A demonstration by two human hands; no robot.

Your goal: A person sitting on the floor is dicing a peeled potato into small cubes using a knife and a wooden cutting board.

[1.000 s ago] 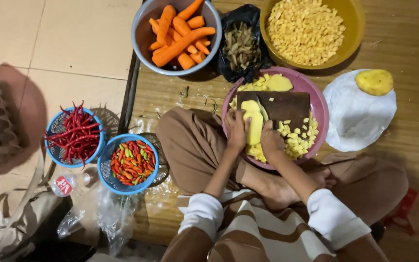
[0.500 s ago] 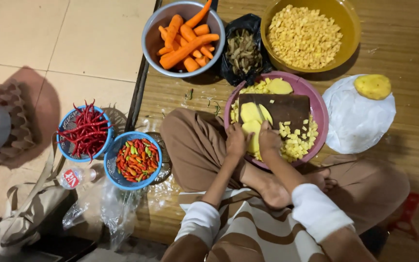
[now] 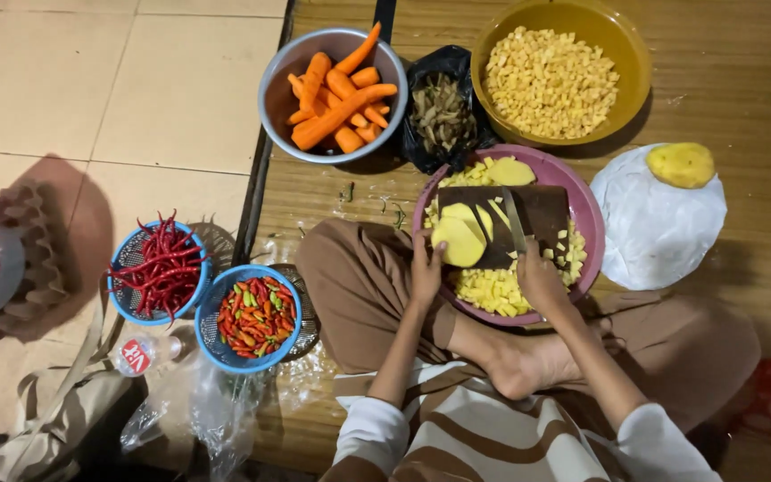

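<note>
Potato slice under left grip, knife in right grip.

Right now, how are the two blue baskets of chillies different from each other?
The left blue basket holds long, thin chillies, all red, with tips poking over its rim. The right blue basket holds short, stubby chillies in mixed red, orange and green, lying below its rim. The left basket sits on the tiled floor; the right one lies nearer the person's knee, at the edge of the woven mat. Both are round, blue and meshed, and they touch each other.
</note>
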